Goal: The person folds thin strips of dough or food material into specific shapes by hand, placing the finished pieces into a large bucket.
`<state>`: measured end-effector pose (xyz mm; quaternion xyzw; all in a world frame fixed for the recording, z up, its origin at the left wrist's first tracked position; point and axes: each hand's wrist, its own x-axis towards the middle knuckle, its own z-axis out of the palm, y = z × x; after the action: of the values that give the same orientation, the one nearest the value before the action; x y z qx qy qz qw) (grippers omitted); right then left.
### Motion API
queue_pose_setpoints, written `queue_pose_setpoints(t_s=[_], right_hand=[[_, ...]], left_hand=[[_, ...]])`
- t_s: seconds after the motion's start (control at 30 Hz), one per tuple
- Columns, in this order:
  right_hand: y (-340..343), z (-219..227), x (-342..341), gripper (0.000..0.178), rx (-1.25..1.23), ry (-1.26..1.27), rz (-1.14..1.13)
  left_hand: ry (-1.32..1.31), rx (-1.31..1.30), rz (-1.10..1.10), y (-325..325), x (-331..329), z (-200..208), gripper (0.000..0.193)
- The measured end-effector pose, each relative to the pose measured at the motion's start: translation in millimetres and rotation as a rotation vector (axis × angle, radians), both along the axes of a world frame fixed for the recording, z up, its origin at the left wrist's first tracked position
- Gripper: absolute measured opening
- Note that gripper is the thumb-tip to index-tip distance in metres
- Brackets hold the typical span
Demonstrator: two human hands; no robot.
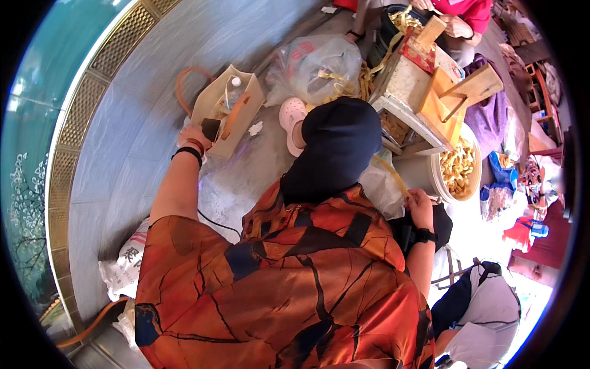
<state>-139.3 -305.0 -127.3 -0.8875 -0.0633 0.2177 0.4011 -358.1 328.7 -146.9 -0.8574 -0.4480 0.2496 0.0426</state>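
My left hand [195, 136], closed around a small dark phone-like object [211, 129], is at the near side of a beige carrier bag [247, 114] with brown handles. Inside that bag stands a clear bottle [233, 91] with a white cap. On the other side, my right hand [421, 208] is beside my knee, fingers pinched on the end of a long yellowish strip [396, 177]. The strip runs up over a clear plastic bag [378, 187]. What the strip is made of, I cannot tell.
Ahead to the right is a wooden stand [393, 86] with a tilted wooden block [445, 101]. Next to it a white bucket [439, 178] holds many yellowish pieces. A person in red [473, 15] works beyond, near a large plastic bag [307, 64]. A tiled wall [117, 135] curves along my left.
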Motion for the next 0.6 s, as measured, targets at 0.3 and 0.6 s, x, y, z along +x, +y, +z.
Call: queue_pose_setpoints(t_s=[0.3, 0.6], right_hand=[[56.3, 61.4, -18.2, 0.006, -0.286, -0.797, 0.156], [85.9, 209.9, -46.3, 0.030, -0.024, -1.334, 0.265]], left_hand=[[-1.129, 0.072, -0.567, -53.8, 112.2, 110.7, 0.034], [-1.005, -1.719, -1.325, -336.9, 197.4, 211.6, 0.039]])
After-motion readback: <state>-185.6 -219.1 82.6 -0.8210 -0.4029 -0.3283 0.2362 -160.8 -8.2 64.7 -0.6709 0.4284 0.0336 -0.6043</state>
